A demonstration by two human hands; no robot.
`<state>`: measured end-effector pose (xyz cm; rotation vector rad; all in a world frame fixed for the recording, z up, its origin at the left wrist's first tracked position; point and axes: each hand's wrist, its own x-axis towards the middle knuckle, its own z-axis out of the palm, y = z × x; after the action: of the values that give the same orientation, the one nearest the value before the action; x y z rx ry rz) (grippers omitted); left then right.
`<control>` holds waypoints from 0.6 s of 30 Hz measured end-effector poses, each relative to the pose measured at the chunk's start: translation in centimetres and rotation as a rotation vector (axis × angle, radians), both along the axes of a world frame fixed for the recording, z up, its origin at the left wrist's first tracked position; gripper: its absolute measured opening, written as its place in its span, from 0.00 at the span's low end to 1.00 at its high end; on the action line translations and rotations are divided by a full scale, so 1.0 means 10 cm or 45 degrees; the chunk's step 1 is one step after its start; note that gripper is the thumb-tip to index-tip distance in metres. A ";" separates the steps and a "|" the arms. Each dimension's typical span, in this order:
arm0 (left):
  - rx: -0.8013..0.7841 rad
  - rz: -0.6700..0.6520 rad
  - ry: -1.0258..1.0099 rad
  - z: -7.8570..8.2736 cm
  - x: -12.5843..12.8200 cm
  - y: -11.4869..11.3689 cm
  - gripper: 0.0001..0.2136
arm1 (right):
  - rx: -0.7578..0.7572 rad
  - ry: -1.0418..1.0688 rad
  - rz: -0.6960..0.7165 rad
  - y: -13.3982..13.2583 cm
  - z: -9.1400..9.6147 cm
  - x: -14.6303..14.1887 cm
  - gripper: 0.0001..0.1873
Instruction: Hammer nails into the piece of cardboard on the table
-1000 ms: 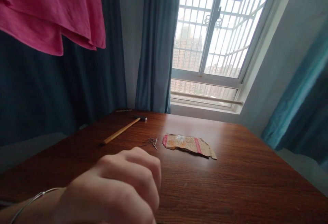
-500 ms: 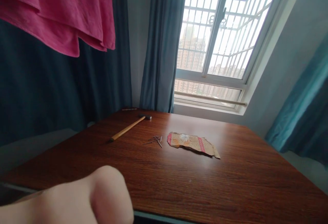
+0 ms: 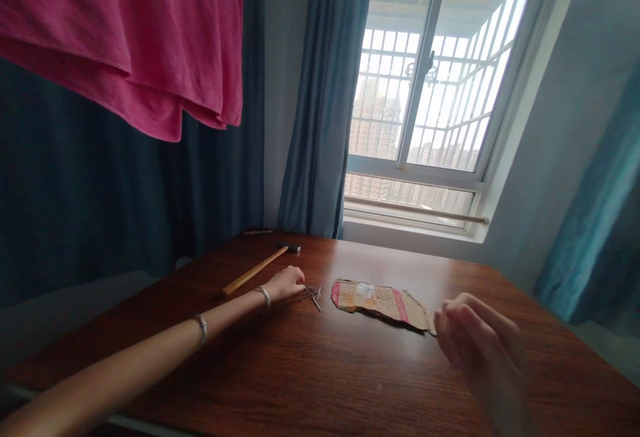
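My left arm stretches across the brown wooden table (image 3: 350, 377). My left hand (image 3: 286, 283) rests on the table with its fingertips curled onto a small pile of thin metal nails (image 3: 313, 295). Just behind that hand lies a hammer (image 3: 260, 268) with a wooden handle and dark head. Right of the nails lies a flat piece of torn cardboard (image 3: 383, 301) with pink stripes. My right hand (image 3: 480, 347) hovers blurred above the table by the cardboard's right end, fingers loosely curled, nothing seen in it.
A pink cloth (image 3: 125, 37) hangs overhead at the upper left. Dark blue curtains (image 3: 320, 104) flank a barred window (image 3: 430, 104) behind the table. The table's near edge (image 3: 140, 420) runs along the bottom left.
My left hand has gone from close under the camera out to the nails. My right hand has come into view at the right. The camera has tilted up slightly.
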<state>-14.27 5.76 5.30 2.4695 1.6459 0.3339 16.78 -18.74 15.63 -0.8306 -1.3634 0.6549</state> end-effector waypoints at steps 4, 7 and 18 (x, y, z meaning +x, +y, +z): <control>0.035 -0.024 0.010 -0.15 0.01 0.18 0.11 | -0.171 -0.058 0.015 0.60 -0.21 0.00 0.18; 0.014 -0.084 0.012 -0.17 0.06 0.27 0.09 | -0.258 -0.067 0.015 0.82 -0.44 0.04 0.17; 0.062 -0.167 0.092 -0.23 0.12 0.40 0.07 | -0.318 -0.116 0.004 0.38 -0.44 0.20 0.16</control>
<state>-13.09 9.80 3.00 2.6388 1.5090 0.2739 18.74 -14.92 11.24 -1.0691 -1.3822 0.8089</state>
